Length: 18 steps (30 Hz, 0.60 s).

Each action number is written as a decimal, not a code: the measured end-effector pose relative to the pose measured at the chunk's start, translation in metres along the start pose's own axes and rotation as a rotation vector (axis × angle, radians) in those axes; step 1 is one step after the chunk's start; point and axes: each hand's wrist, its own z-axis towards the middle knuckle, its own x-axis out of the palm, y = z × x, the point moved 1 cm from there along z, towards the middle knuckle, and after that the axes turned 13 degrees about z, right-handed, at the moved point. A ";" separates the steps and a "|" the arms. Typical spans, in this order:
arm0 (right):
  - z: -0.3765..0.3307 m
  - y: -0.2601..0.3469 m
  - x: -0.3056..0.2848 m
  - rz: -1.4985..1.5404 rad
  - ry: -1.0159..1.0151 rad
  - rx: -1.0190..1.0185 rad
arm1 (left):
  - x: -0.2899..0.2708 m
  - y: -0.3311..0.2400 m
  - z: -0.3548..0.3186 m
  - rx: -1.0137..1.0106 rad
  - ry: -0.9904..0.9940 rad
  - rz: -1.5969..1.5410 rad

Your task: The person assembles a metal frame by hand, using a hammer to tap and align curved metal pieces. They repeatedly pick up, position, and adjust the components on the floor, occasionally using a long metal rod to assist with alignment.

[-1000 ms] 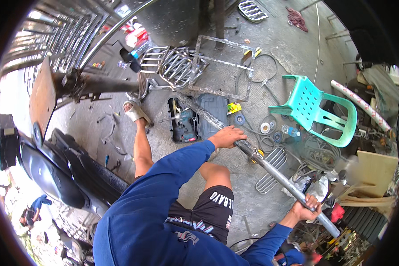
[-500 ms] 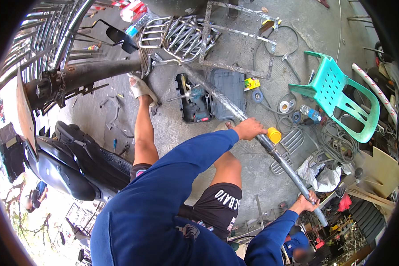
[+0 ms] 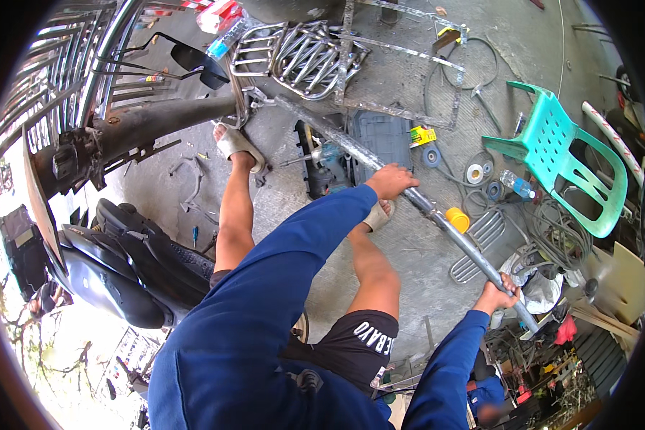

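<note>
Far left: dark scooter (image 3: 115, 265) parked on the concrete floor (image 3: 294, 193), with a thick rusty post (image 3: 150, 125) above it and a black mirror (image 3: 199, 57) on a thin stalk near the post's upper end. Chrome tube rack (image 3: 294, 46) lies at top centre, welded flat-bar frame (image 3: 401, 79) partly over it. Long grey metal pipe (image 3: 380, 168) runs diagonally from the rack area down to lower right, held clear of the floor. Left hand (image 3: 390, 180) is wrapped around the pipe near mid-length, grip clenched on it, blue sleeve reaching up to it. Open dark tool case (image 3: 351, 154) sits on the floor just behind that hand, partly hidden by the pipe. Yellow cap (image 3: 457, 218) sits just beside the pipe, below the left hand; cannot tell if it touches. Small wire grille (image 3: 476, 244) on the floor near it. Right hand (image 3: 498, 294) grasps the pipe close to its lower end, fingers closed around it. Tape rolls (image 3: 474, 173) and a plastic bottle (image 3: 516, 185) lie right of the case. Teal plastic chair (image 3: 566, 161) stands at far right, coiled cable (image 3: 562, 240) below it.
</note>
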 end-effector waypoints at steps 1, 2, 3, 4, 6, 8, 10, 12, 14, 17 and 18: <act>-0.007 0.000 0.009 0.006 0.039 -0.029 | -0.006 0.004 -0.005 0.006 -0.025 -0.033; -0.015 0.003 0.021 0.016 0.061 -0.004 | -0.014 0.006 -0.007 0.011 -0.026 -0.046; -0.023 0.005 0.034 -0.002 0.060 -0.009 | -0.023 0.007 -0.010 0.030 -0.033 -0.054; -0.033 0.007 0.047 -0.027 0.080 -0.007 | -0.034 0.009 -0.014 0.026 -0.027 -0.057; -0.056 0.009 0.079 -0.061 0.057 -0.067 | -0.058 0.015 -0.021 0.014 -0.016 -0.092; -0.087 0.010 0.114 -0.075 0.139 -0.024 | -0.081 0.018 -0.035 0.004 -0.018 -0.130; -0.123 0.006 0.150 -0.092 0.234 0.008 | -0.106 0.025 -0.049 -0.024 -0.053 -0.159; -0.161 0.000 0.188 -0.101 0.345 0.008 | -0.130 0.035 -0.067 -0.017 -0.137 -0.202; -0.199 -0.007 0.224 -0.120 0.474 0.028 | -0.155 0.045 -0.084 -0.011 -0.197 -0.233; -0.248 -0.019 0.267 -0.130 0.616 0.062 | -0.189 0.058 -0.104 -0.006 -0.235 -0.271; -0.262 -0.022 0.277 -0.109 0.647 0.074 | -0.197 0.060 -0.111 0.001 -0.233 -0.287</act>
